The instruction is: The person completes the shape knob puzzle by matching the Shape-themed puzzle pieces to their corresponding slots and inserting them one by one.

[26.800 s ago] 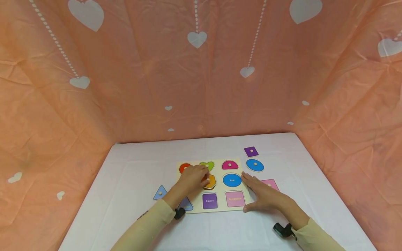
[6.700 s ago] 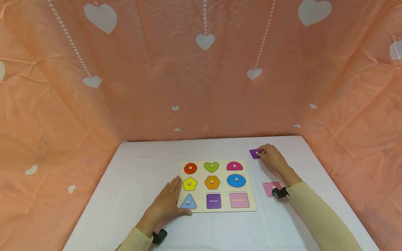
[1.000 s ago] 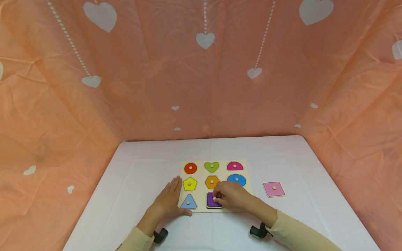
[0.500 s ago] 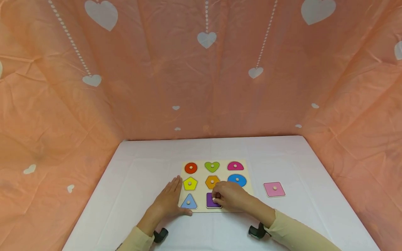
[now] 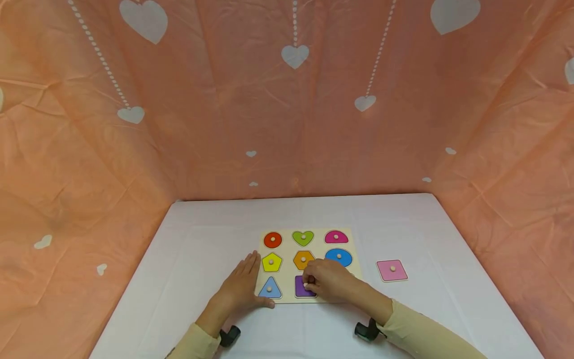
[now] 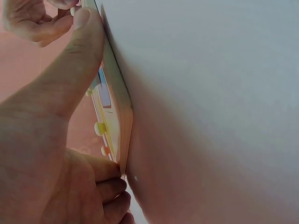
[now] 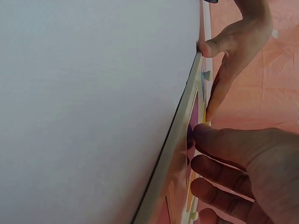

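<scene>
The wooden shape puzzle board [image 5: 287, 276] lies on the white table. My right hand [image 5: 332, 280] pinches the knob of the purple square piece [image 5: 299, 286], which sits at the middle of the front row and looks level in its recess. With fingers straight, my left hand [image 5: 239, 286] rests against the board's left edge, its thumb at the near left corner; the left wrist view shows that thumb [image 6: 86, 39] on the board's side. A pink rectangle piece [image 5: 392, 270] with a knob lies on the table right of the board. My right hand hides the board's front right part.
Knobbed pieces sit in the board: red circle [image 5: 272, 240], green heart [image 5: 303, 238], magenta half circle [image 5: 336, 237], yellow pentagon [image 5: 271, 262], orange hexagon [image 5: 303, 259], blue oval [image 5: 338, 257] and blue triangle [image 5: 270, 289]. An orange curtain [image 5: 287, 124] surrounds the table's back and sides.
Since several seconds ago, the purple square has come from the table's far right onto the board in my right hand. Over the last second it has settled lower; the left hand stays put.
</scene>
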Demonstrator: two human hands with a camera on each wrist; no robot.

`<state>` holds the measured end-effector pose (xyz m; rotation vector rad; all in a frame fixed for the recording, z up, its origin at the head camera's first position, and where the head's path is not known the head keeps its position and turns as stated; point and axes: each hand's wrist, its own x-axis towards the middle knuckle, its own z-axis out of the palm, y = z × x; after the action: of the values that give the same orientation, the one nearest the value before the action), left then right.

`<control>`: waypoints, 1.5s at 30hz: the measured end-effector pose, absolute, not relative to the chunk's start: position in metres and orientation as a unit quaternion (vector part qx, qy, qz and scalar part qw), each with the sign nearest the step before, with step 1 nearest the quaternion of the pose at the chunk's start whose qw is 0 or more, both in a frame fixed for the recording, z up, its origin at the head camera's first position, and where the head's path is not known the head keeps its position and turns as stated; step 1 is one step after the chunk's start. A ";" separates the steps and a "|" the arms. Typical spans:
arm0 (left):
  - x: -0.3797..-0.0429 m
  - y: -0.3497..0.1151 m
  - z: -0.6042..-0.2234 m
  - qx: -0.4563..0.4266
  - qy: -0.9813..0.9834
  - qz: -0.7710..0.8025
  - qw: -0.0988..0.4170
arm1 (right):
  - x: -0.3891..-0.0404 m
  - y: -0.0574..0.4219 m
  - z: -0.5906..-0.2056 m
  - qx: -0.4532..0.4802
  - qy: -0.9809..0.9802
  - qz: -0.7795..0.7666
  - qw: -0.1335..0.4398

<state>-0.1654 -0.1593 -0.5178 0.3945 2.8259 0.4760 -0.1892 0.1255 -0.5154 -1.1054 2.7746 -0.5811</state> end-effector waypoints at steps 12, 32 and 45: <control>-0.165 -0.160 -0.517 0.135 0.970 0.160 0.125 | -0.190 0.129 -0.516 -0.364 0.907 -0.203 0.058; -0.164 -0.159 -0.520 0.135 0.970 0.161 0.118 | -0.187 0.156 -0.516 -0.350 0.897 -0.253 0.092; -0.164 -0.159 -0.520 0.134 0.972 0.156 0.115 | -0.188 0.183 -0.511 -0.326 0.900 -0.279 0.074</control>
<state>-0.1645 -0.1594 -0.5204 0.3929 2.8473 0.4564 -0.1878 0.1827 -0.5107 -0.9780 2.7035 -0.8373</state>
